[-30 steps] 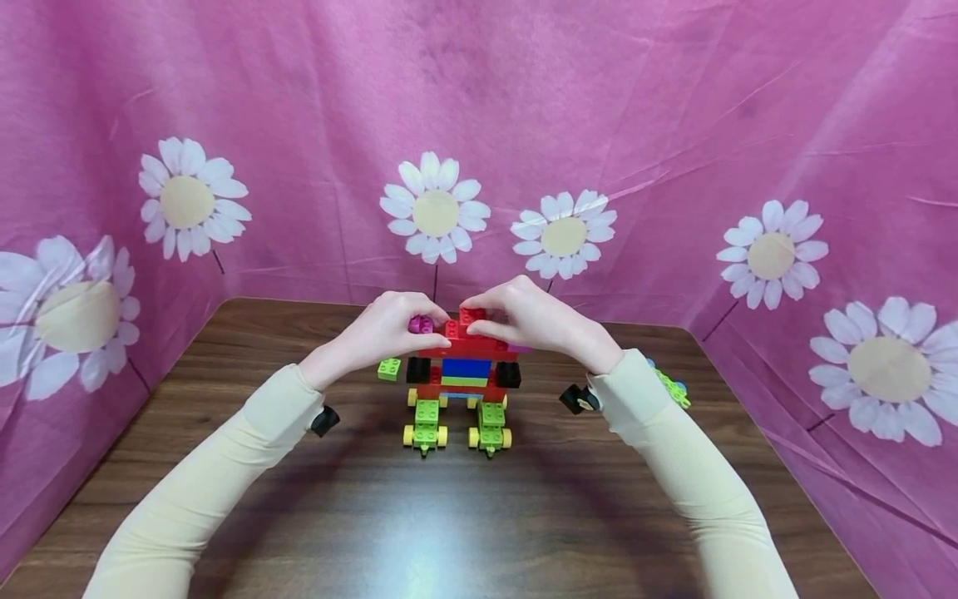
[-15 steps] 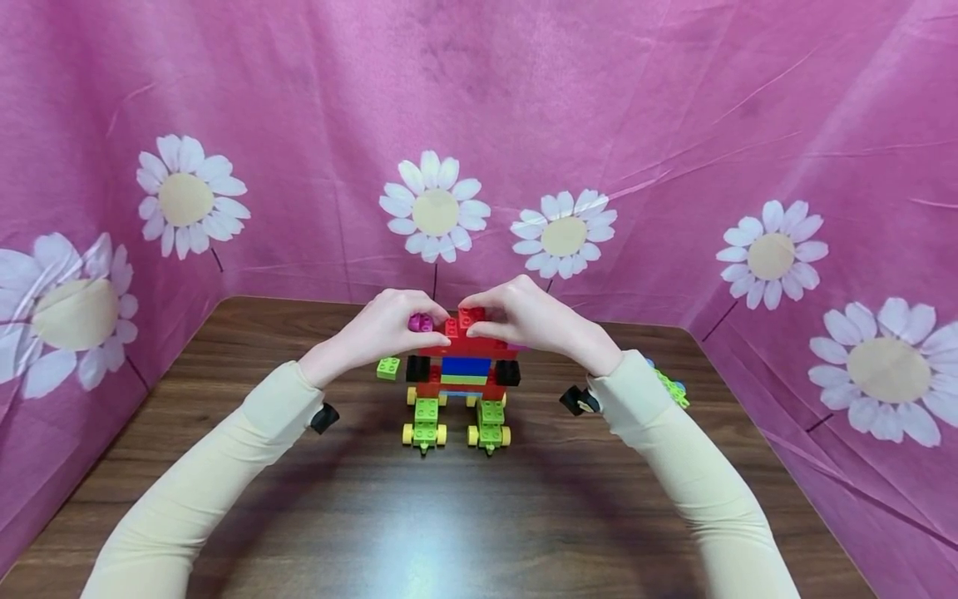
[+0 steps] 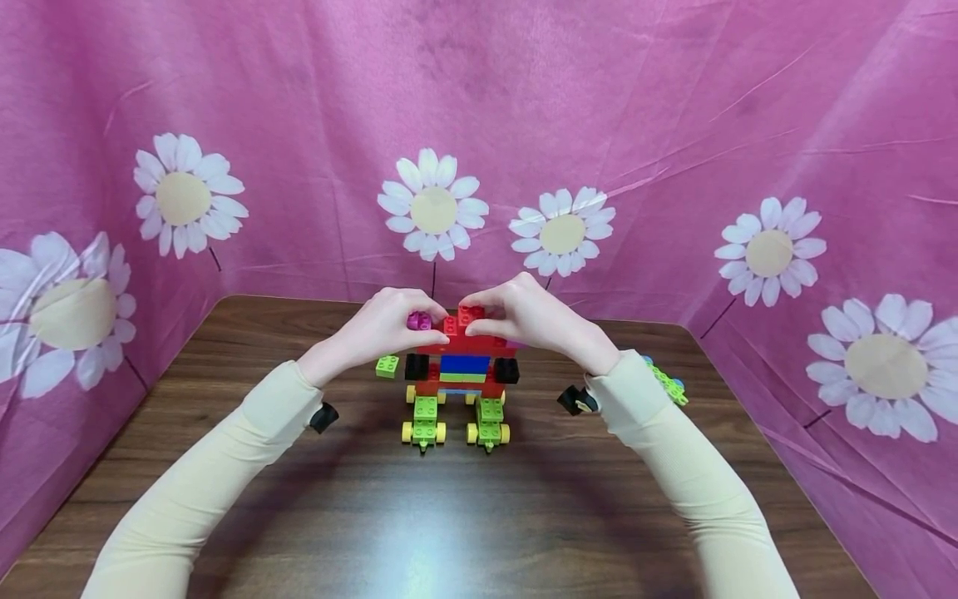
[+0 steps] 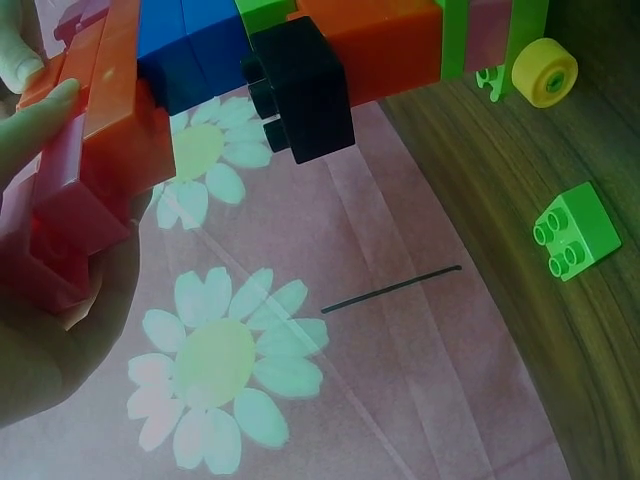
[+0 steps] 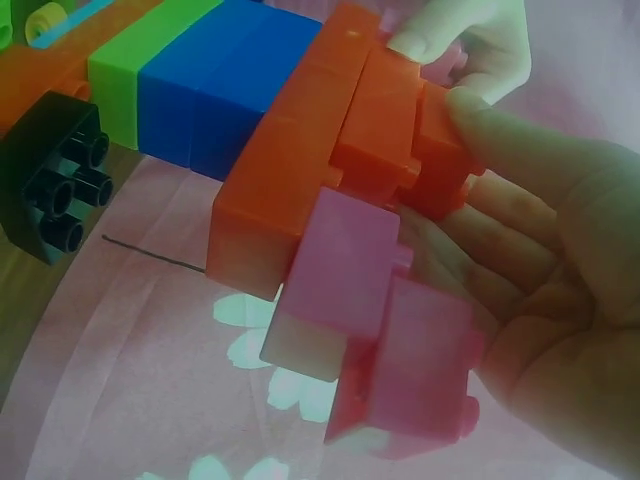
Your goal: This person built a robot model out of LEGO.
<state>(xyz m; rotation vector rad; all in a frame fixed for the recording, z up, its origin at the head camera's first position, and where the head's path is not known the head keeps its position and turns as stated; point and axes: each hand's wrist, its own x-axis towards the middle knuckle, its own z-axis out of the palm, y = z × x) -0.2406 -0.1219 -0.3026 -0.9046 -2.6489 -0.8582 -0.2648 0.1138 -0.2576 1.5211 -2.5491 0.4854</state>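
Observation:
A toy figure of building bricks stands upright on the table, with a blue middle (image 3: 464, 364), black side bricks (image 3: 416, 367) and green feet (image 3: 424, 423) on yellow wheels. My right hand (image 3: 527, 314) pinches the small red brick (image 5: 440, 150) at its very top between thumb and fingers. From the other side, my left hand (image 3: 391, 323) grips the red bricks (image 4: 118, 110) at the figure's upper part, thumb in front, fingers curled behind. Pink bricks (image 5: 335, 280) step up at the shoulder in the right wrist view. Both hands partly cover the top.
A loose green brick (image 3: 386, 366) lies on the wooden table (image 3: 314, 507) left of the figure. Beyond the right sleeve lies a green piece (image 3: 669, 383) with blue parts, partly hidden. A pink flowered cloth (image 3: 479, 100) hangs around the table's back and sides.

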